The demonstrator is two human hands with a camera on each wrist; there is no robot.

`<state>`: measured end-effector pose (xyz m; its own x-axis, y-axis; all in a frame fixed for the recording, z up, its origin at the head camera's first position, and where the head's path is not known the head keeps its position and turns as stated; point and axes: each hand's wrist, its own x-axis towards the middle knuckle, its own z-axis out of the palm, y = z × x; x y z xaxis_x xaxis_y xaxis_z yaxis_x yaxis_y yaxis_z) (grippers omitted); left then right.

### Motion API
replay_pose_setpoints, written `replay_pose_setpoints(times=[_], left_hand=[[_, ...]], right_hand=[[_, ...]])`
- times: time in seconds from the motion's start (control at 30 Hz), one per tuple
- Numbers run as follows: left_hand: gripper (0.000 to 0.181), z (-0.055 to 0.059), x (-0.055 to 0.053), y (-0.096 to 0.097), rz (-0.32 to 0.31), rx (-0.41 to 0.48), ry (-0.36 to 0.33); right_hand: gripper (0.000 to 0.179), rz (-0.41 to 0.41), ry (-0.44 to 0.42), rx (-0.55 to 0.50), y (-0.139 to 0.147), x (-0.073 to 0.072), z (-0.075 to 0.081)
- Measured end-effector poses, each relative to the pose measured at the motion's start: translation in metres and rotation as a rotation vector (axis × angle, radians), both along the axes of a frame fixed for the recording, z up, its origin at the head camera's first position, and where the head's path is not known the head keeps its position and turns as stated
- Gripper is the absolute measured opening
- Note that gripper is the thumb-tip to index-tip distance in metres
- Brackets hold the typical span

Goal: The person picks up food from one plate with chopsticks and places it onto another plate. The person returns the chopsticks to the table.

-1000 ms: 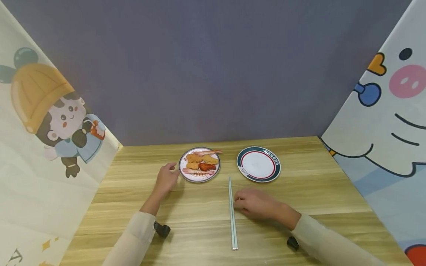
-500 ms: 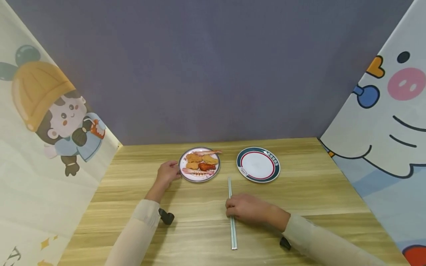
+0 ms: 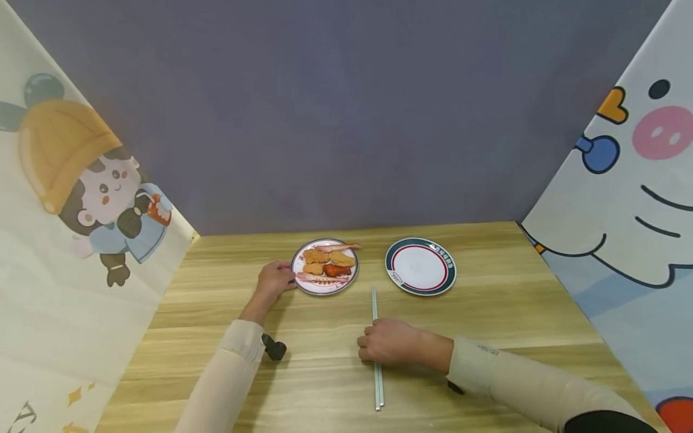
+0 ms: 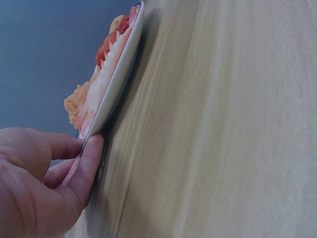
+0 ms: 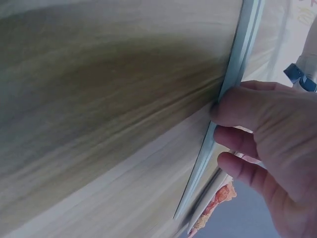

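A round plate (image 3: 338, 288) with a dark rim bears several food pieces: golden breaded chunks (image 3: 316, 256), a reddish-brown piece (image 3: 337, 270) and pink-striped shrimp-like pieces (image 3: 322, 279). My left hand (image 3: 275, 280) pinches this plate's left edge; in the left wrist view the thumb (image 4: 90, 156) presses the rim's underside and other fingers lie on the upper side. Nearer to me, a pair of pale green chopsticks (image 3: 378, 385) points away from me. My right hand (image 3: 391, 343) holds them around the middle, with thumb and fingertips curled at them in the right wrist view.
A second plate (image 3: 419, 267), with a green and red banded rim and no food on it, stands right of the food plate. Behind the wooden table (image 3: 216, 361) rises a grey panel (image 3: 346, 120). Cartoon-printed panels (image 3: 162, 282) flank both sides.
My right hand has moved left onto the chopsticks and grips them; their near ends have shifted slightly. My left hand has closed in on the food plate's edge and now pinches it.
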<state>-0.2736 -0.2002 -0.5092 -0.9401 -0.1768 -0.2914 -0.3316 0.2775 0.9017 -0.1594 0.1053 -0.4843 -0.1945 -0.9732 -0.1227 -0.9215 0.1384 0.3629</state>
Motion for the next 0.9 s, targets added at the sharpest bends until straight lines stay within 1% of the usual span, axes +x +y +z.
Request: replay_pose_setpoints(times=[0.1, 0.3, 0.43, 0.53, 0.7, 0.8, 0.9], left_hand=[[0.039, 0.0, 0.0, 0.001, -0.002, -0.001, -0.006], [0.04, 0.0, -0.001, 0.001, 0.01, 0.01, -0.001], [0.042, 0.001, -0.001, 0.0, 0.01, 0.033, -0.006], [0.043, 0.001, -0.001, -0.001, 0.009, 0.04, -0.007], [0.043, -0.001, -0.003, -0.002, 0.011, 0.042, -0.003], [0.044, -0.003, -0.003, -0.001, 0.006, 0.049, -0.01], [0.044, -0.003, -0.004, -0.001, 0.003, 0.047, -0.016]], right_hand=[[0.013, -0.006, -0.006, 0.005, -0.001, 0.0, -0.001], [0.012, 0.007, 0.012, 0.02, -0.002, -0.003, -0.001], [0.013, 0.013, -0.015, 0.048, -0.003, -0.004, 0.0], [0.015, 0.025, -0.016, 0.047, -0.002, -0.004, -0.001], [0.014, 0.068, 0.055, -0.01, 0.004, -0.008, -0.001], [0.016, 0.099, 0.091, -0.07, 0.008, -0.011, 0.0], [0.013, 0.115, 0.104, -0.141, 0.013, -0.014, 0.005]])
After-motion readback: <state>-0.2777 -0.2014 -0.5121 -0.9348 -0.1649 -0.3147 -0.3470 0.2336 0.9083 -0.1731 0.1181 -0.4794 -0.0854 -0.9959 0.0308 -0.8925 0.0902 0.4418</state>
